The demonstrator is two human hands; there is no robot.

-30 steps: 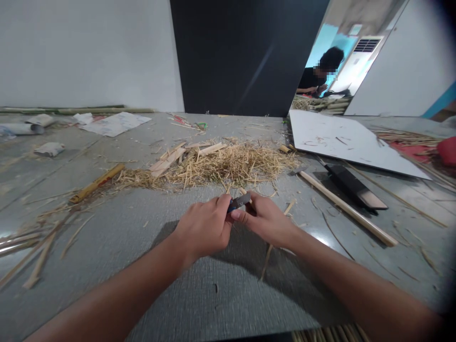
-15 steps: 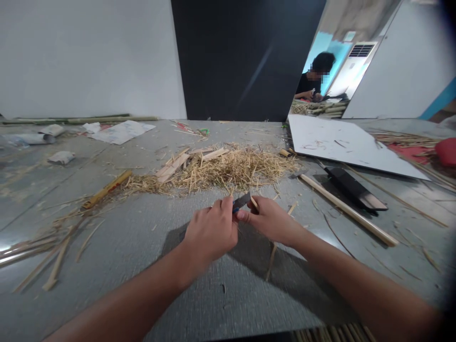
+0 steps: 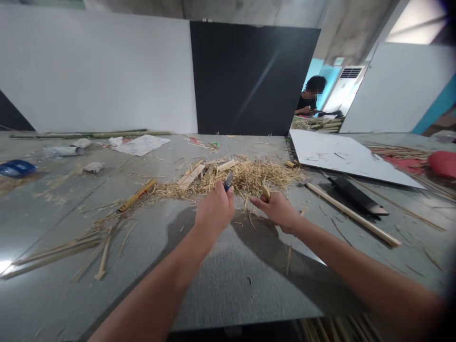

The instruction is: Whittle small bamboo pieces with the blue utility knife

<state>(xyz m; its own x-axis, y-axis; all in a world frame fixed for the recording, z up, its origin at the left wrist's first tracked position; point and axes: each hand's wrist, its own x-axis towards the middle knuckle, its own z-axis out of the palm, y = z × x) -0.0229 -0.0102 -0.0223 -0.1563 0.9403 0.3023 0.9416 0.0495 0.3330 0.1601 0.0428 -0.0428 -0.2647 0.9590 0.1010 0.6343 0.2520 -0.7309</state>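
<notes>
My left hand (image 3: 213,213) is closed around a small knife (image 3: 228,181) whose dark blade sticks up past my fingers. To its right, my right hand (image 3: 276,209) grips a thin bamboo stick (image 3: 265,191); the stick's lower length (image 3: 288,259) trails toward me under my wrist. The two hands are a short gap apart above the grey floor. Just beyond them lies a heap of bamboo shavings (image 3: 249,175) with a few flat offcuts on its left side.
A long wooden pole (image 3: 352,214) and a black cleaver (image 3: 356,195) lie to the right, beside a white board (image 3: 342,154). Split bamboo strips (image 3: 57,249) lie at left, papers (image 3: 140,144) and a blue object (image 3: 16,168) farther back. Another person sits at the back right.
My hands have separated; the knife has left the stick and swung up and away. The camera has tilted upward, showing more of the wall.
</notes>
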